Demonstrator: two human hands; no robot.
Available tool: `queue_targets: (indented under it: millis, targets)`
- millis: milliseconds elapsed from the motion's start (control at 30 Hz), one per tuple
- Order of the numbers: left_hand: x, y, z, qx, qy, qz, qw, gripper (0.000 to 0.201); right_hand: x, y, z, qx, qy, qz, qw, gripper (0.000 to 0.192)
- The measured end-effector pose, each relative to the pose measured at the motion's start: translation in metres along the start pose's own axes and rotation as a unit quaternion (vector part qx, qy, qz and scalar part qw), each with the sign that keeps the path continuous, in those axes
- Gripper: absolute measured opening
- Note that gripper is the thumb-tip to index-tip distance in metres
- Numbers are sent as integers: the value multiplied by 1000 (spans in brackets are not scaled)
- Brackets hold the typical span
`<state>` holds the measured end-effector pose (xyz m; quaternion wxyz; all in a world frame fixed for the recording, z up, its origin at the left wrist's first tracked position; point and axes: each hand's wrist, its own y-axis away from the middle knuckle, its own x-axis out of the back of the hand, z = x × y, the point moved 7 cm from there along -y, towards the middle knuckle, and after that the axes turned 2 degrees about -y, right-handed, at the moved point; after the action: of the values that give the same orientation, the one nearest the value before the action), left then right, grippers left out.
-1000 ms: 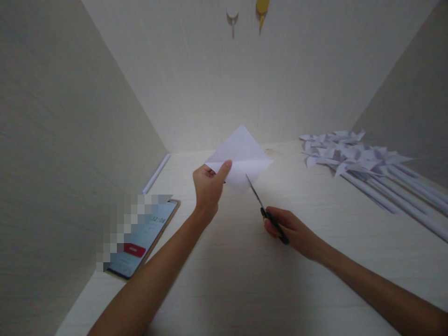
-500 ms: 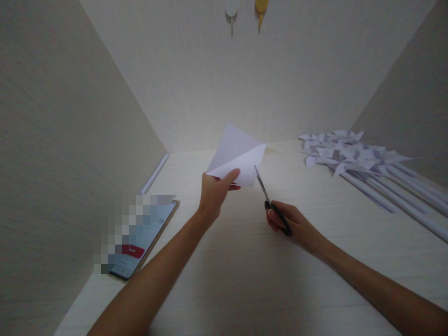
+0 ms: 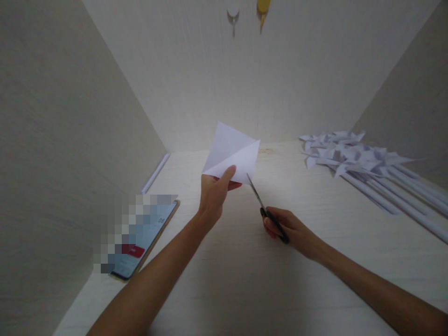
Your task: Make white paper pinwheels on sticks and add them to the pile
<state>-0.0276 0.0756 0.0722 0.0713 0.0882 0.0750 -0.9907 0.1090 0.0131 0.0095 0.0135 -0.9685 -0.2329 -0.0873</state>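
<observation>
The paper (image 3: 233, 151) is pinched at its lower corner by the left hand (image 3: 214, 196) and held above the table's (image 3: 245, 280) middle. It should be kept taut while the scissors (image 3: 262, 207), gripped by the right hand (image 3: 290, 228), are fed along the crease. It is white, folded diagonally.

Pale tabletop (image 3: 245, 280) bears phone (image 3: 143, 242), paper pinwheels (image 3: 353, 156), a paper roll (image 3: 156, 172)
</observation>
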Motion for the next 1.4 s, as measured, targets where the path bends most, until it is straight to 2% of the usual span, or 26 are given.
queue_targets:
  millis: [567,1400]
  targets:
    - [1,2,0,2,4,9,1000,30,-1,2,-1,-1,19,8,1000,34]
    - [1,5,-1,9,5,23,1000,28,1,3,-1,-7,35,23,999,33]
